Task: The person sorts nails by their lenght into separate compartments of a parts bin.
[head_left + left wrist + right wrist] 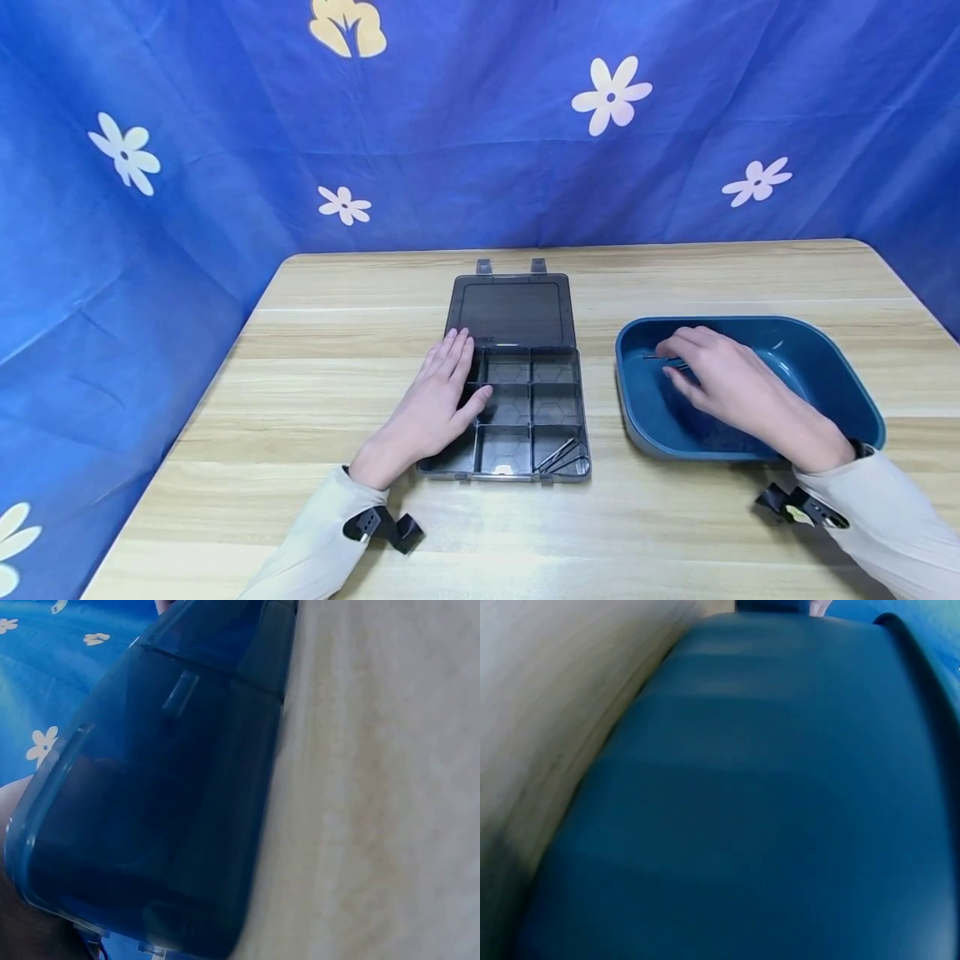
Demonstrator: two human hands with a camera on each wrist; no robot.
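Note:
My left hand (435,404) lies with straight fingers over the left side of a dark see-through compartment box (504,450), thumb across a divider. The box's lid (513,310) is folded back flat, away from me. Several thin metal rods (557,457) lie in its near right compartment. Inside the blue basin (637,421), my right hand (723,379) pinches a thin dark metal rod (651,357) between curled fingers and thumb; its tip sticks out to the left. The left wrist view shows the box's side wall (150,802); the right wrist view is filled by the basin's outer wall (757,787).
Both containers stand on a light wooden table (300,400), the basin to the right of the box with a strip of table between them. A blue curtain (480,150) with white flowers hangs behind and along the left side.

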